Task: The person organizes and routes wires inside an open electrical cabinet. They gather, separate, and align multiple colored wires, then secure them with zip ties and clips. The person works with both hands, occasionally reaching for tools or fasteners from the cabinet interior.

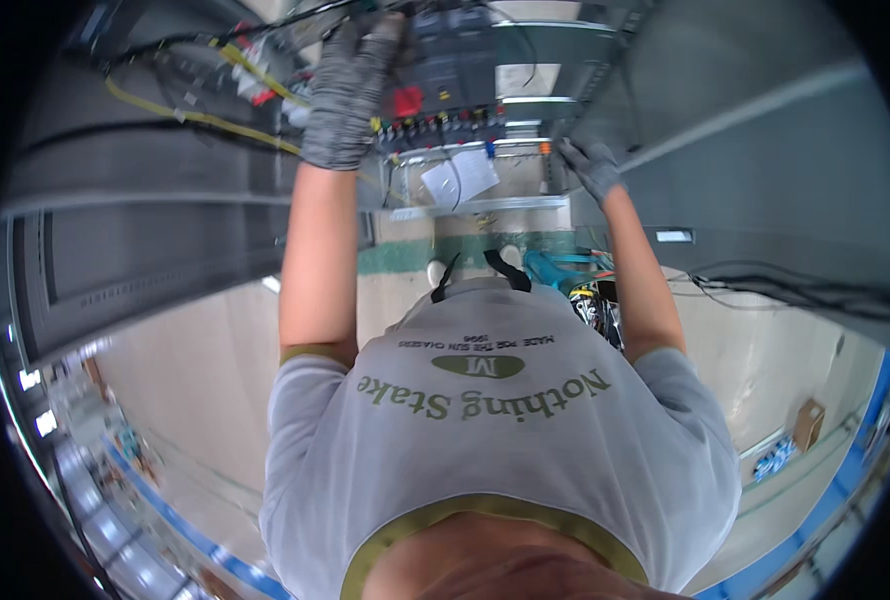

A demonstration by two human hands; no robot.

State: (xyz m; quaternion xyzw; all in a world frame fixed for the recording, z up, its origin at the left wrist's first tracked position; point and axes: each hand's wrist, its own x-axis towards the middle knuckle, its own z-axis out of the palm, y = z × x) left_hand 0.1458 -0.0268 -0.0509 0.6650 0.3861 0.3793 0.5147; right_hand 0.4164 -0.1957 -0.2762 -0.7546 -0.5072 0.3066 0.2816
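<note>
My left hand (353, 95), in a grey knitted glove, reaches up into the cabinet beside a dark block of electrical devices (453, 65). Its fingertips run in among dark cables at the top, and what they touch is too blurred to make out. Lower and to the right, my right hand (593, 168), gloved in grey too, has its fingers apart near the metal frame at the cabinet's right side. It shows nothing in its grasp. A row of coloured terminals (435, 128) runs below the devices, with a white paper sheet (461, 178) under it.
Yellow cable (200, 117) and black cable (100, 130) cross the left side. A grey panel (765, 150) stands at right, with a black cable bundle (795, 290) by it. Below my right forearm are a teal power tool (550, 270) and a tool container (595, 308). A cardboard box (808, 422) lies farther off.
</note>
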